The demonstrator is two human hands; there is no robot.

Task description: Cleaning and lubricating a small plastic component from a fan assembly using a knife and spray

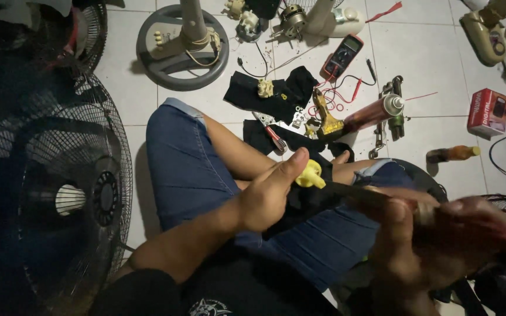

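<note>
I sit cross-legged on a white tiled floor. My left hand (270, 190) grips a small yellow plastic part (310, 175) together with a black cloth (306, 202) over my lap. My right hand (408, 246), blurred and close to the camera, holds a dark-shafted tool with a reddish handle (475, 225); its shaft (352, 193) reaches toward the yellow part. Whether the tip touches the part I cannot tell.
A black fan guard (48, 193) stands at my left. On the tiles ahead lie a grey fan base (174, 58), a multimeter (344, 55) with leads, a paintbrush (326, 120), pliers (272, 134), a spray can (376, 111), a red box (488, 112), a small bottle (453, 154) and motor parts.
</note>
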